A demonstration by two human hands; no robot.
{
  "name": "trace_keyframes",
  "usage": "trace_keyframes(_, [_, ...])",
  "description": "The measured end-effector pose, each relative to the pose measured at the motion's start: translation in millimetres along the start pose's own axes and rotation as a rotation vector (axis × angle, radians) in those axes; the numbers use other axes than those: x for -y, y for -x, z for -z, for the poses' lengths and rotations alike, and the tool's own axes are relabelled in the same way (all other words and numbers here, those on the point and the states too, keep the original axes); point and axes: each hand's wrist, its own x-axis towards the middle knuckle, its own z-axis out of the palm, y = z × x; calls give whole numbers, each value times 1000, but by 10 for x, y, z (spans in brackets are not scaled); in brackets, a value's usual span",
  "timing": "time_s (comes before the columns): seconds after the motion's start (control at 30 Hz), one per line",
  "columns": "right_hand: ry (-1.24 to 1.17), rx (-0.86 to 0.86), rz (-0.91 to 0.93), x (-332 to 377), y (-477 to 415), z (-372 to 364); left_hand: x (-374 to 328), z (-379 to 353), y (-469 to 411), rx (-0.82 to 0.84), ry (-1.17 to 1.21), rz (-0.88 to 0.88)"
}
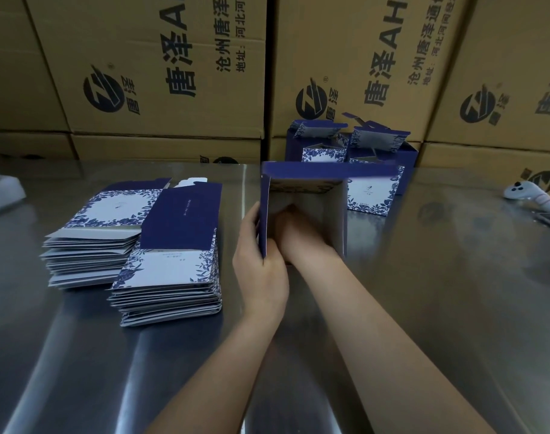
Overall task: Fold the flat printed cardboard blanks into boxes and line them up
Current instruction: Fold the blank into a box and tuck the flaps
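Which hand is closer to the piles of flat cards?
Left. The left hand grips the box's left wall, just right of the piles; the right hand reaches inside the box, farther away.

On the left carton (79, 42), the large black characters 唐泽 and the letters AH are printed sideways, with 沧州唐泽 and 地址:河北河 in smaller lines beside them. A round logo (103, 92) marked 唐泽 and ® is set below them. The same print is repeated on the middle carton (345, 42), where 沧州唐泽通信 and 地址:河北河间 can be read. The logo is also seen on the right carton (517, 42). Print on the flat blanks (173, 220) is too small to be read.
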Motion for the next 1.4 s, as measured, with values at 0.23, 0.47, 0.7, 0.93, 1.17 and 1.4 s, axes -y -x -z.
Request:
trace_keyframes(0.23, [156,159,-41,-1,-143,-40,48,6,-4,11,-34,7])
trace_keyframes(0.47, [-35,19,67,-22,-9,24,92,-15,-28,3,-24,-20])
trace_keyframes(0.7, [-212,-47,77,69,231,152,77,-19,-61,-11,-25,-59])
trace_keyframes(0.93, [-462,-86,70,140,604,365,9,-2,-61,1,-3,-82])
trace_keyframes(1.17, [-538,-426,294,269,987,464,-39,52,-108,-9,21,16])
trace_keyframes(1.4, [-616,-1011,453,40,953,635,9,63,-185,-66,-11,53])
